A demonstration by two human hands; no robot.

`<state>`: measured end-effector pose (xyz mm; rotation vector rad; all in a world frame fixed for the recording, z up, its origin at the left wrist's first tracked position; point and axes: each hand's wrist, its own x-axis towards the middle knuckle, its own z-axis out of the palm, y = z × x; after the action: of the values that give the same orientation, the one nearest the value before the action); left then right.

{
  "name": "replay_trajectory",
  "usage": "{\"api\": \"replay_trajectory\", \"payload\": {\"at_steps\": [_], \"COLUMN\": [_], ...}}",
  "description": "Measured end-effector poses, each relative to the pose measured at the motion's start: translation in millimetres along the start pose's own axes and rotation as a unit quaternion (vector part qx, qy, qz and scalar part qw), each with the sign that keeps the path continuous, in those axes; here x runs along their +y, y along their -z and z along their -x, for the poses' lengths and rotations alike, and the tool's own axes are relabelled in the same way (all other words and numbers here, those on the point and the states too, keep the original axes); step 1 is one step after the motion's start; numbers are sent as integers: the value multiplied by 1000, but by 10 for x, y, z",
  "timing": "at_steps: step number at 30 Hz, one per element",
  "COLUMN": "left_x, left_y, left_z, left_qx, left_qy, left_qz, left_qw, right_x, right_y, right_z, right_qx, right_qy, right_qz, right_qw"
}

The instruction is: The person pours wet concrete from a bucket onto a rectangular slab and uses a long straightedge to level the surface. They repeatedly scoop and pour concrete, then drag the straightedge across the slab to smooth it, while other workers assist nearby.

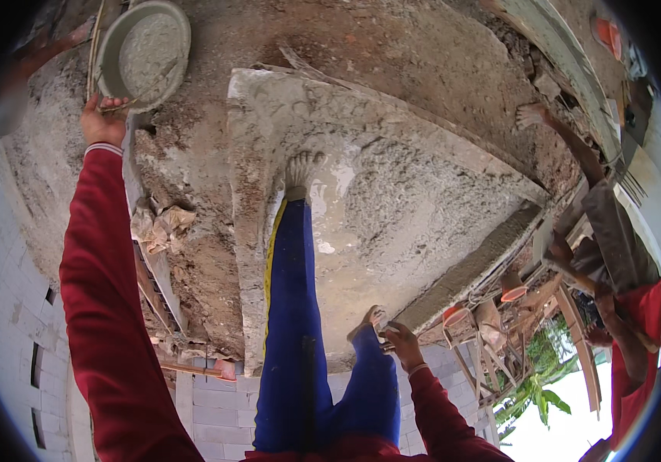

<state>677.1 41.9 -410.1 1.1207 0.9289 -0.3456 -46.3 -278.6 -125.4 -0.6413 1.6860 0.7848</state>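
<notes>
At the upper left stands a round grey-green basin (pixel 104 68) of wet grey mortar (pixel 148 52). My left hand (pixel 105 122), arm stretched far forward, has its fingers curled at the basin's near edge, and a thin wire or stick crosses there. Low in the middle, my right hand (pixel 404 346) is beside my bent leg, close to my bare foot (pixel 369 319). Its fingers are curled together; whatever may be between them is too small to make out. My other foot (pixel 300 171), coated in mortar, stands on the wet concrete slab (pixel 415 200).
Boards (pixel 469 266) edge the slab. A crumpled paper bag (pixel 162 225) lies to its left. On the right, another person in red (pixel 635 362) stretches a bare limb toward the slab. A second person's arm (pixel 49 58) shows at upper left. Block walls (pixel 15 254) stand at left.
</notes>
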Motion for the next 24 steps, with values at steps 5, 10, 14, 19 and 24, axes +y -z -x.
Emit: {"api": "replay_trajectory", "payload": {"at_steps": [5, 10, 14, 19, 24], "left_x": [-11, 81, -206, -816, -1571], "left_y": [-201, 153, 601, 1526, 2440], "left_z": [303, 623, 1394, 2768, 3932], "left_qx": [52, 91, -2, -44, -60], "left_qy": [14, 79, 79, 155, 180], "left_qz": [-69, -99, -145, -153, -152], "left_qw": [996, 988, 986, 975, 970], "right_x": [-667, -792, -255, 613, 1929], "right_y": [-757, -940, -744, -278, 344], "right_z": [238, 372, 236, 382, 491], "right_qx": [-46, -96, -68, -35, 57], "right_qy": [94, 161, 176, 207, 252], "right_qz": [-21, -41, -50, -93, -140], "right_qw": [994, 981, 981, 973, 956]}}
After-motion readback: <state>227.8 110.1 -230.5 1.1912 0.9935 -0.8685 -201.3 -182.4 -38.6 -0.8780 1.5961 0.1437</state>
